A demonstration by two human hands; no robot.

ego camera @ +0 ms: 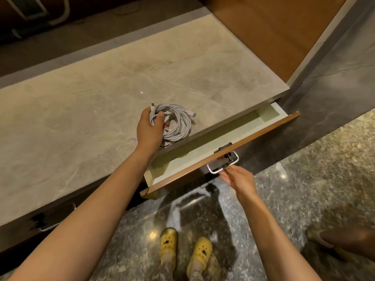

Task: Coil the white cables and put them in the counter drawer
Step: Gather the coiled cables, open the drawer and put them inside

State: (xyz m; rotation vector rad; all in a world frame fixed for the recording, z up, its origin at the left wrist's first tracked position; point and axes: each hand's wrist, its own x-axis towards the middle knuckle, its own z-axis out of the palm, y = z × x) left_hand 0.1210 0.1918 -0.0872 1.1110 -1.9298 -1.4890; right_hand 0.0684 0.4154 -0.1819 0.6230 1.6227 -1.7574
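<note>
The left hand's [149, 128] fingers [160, 118] are clenching a coiled bundle of white cables [178, 123] on the pale marble desk [81, 110], just behind the open wooden-fronted drawer [205, 151]. The right hand's [239, 179] fingers are hanging released just below the drawer's metal handle [221, 166].

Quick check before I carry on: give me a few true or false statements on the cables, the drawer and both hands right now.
1. The coiled bundle of white cables lies inside the drawer. False: it is on the pale stone counter.
2. The left hand grips the bundle. True.
3. The white-lined wooden drawer is shut. False: it is pulled open.
4. The right hand is at the drawer's metal loop handle. True.
</note>
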